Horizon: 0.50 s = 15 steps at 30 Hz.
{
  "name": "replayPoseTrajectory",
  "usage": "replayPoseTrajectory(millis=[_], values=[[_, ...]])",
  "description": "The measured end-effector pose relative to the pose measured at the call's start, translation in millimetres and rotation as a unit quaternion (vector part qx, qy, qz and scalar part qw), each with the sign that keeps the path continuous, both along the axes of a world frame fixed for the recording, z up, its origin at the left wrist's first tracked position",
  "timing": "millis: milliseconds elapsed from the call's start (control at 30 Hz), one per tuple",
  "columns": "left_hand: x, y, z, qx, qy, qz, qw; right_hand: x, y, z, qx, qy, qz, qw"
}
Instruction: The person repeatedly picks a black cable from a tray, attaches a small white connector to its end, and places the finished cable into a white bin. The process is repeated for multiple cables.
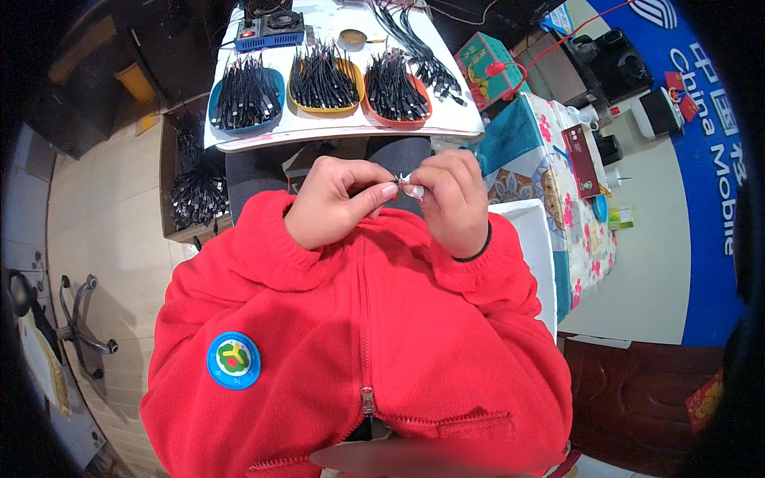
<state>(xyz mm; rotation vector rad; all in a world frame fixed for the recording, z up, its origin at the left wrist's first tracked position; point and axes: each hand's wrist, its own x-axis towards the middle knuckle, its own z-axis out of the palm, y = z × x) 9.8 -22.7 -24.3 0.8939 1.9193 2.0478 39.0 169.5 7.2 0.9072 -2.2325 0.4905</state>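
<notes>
My left hand [339, 199] and my right hand [456, 199] meet in front of my chest, below the table's near edge. Both are closed in a pinch at the fingertips. Between them is a small dark thing, too small to name, held at the left thumb and finger. Small white pieces [413, 190] show at the right fingertips; I cannot tell whether they are wrappings on the fingers or something held. Beyond my hands, short black cables with plugs fill a blue bowl [213, 111], a yellow bowl [327, 109] and an orange-red bowl [402, 123].
The bowls stand on a white table [351, 131], with a blue device [271, 38], a small round dish [353, 37] and loose black cables [426, 56]. More cables fill a box [171, 227] at left. A white container [535, 219] and a flowered tablecloth [586, 247] are at right.
</notes>
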Motion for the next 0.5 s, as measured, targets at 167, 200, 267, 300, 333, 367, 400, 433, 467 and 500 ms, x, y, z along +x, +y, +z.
replayPoseTrajectory(millis=[167, 200, 267, 300, 333, 367, 400, 433, 467, 500], values=[[0, 4, -5, -0.045, 0.323, 0.121, 0.938, 5, -1, -4, -0.064, -0.195, -0.023, 0.978], [-2, 3, -6, -0.032, 0.263, 0.087, 0.96, 6, -1, -3, -0.129, -0.256, 0.005, 0.958], [-7, -5, -6, -0.015, 0.15, 0.008, 0.989, 8, 2, 2, -0.243, -0.371, 0.074, 0.893], [-9, -9, -6, 0.064, -0.036, -0.092, 0.993, 9, 2, 4, -0.248, -0.345, 0.076, 0.902], [-13, -11, -6, 0.107, -0.088, -0.142, 0.98, 9, 2, 6, -0.215, -0.326, 0.076, 0.917], [-15, -12, -6, 0.131, -0.119, -0.168, 0.97, 10, 2, 9, -0.182, -0.306, 0.076, 0.931], [-16, -12, -7, 0.158, -0.145, -0.19, 0.958, 10, 2, 11, -0.149, -0.286, 0.075, 0.944], [-16, -12, -7, 0.167, -0.156, -0.206, 0.952, 10, 1, 12, -0.119, -0.277, 0.066, 0.951], [-16, -11, -8, 0.177, -0.165, -0.218, 0.945, 8, -2, 12, -0.095, -0.217, 0.092, 0.967], [-16, -11, -9, 0.188, -0.175, -0.229, 0.939, 9, -2, 14, -0.092, -0.213, 0.098, 0.968]])
